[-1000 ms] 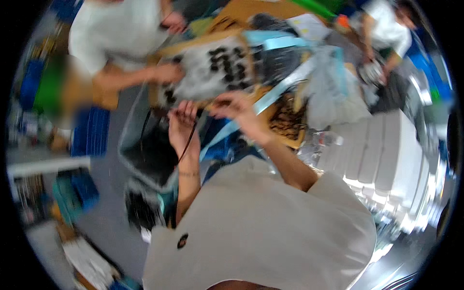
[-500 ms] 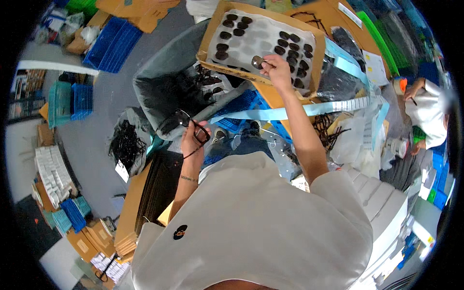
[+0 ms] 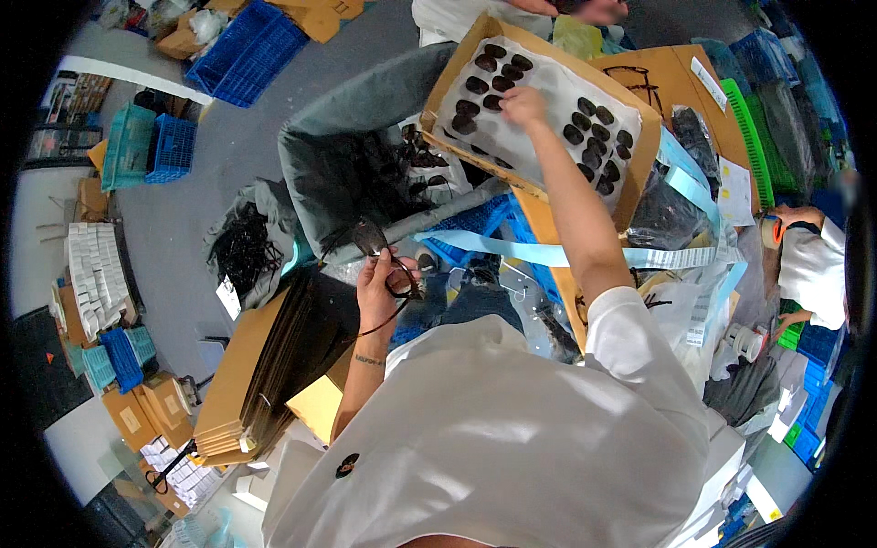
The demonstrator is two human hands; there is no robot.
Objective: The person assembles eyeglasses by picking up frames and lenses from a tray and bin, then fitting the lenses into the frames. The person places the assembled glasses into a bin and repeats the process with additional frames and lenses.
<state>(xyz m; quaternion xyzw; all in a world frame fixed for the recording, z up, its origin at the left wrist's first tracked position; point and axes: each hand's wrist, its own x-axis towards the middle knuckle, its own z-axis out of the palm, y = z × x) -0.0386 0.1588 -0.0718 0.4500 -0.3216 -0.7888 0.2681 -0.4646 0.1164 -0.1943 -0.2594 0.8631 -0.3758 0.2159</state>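
My left hand (image 3: 379, 285) is closed around a pair of dark-framed sunglasses (image 3: 371, 237), one tinted lens facing up and a temple arm hanging down past the wrist. Ahead and to the right, my right hand (image 3: 524, 107) reaches into a shallow cardboard box (image 3: 625, 205) lined with white sheeting. Its fingers are drawn together at the edge of a dark lens (image 3: 492, 102); the exact grip is partly hidden by the hand. More dark oval lenses lie in loose rows, one group at the left (image 3: 476, 85) and another at the right (image 3: 596, 146).
A grey-lined bin (image 3: 306, 173) with dark glasses inside stands left of the box. Light-blue strips (image 3: 548, 256) cross under my right forearm. Flattened cardboard (image 3: 237, 379) leans at lower left. Another person's arm (image 3: 804, 219) shows at right, and a hand (image 3: 598, 11) beyond the box.
My right hand has brought the lens it held down to the sheet beside the left group. The sunglasses stay in my left hand. The whole view has shifted, and a person's hand appears beyond the box.
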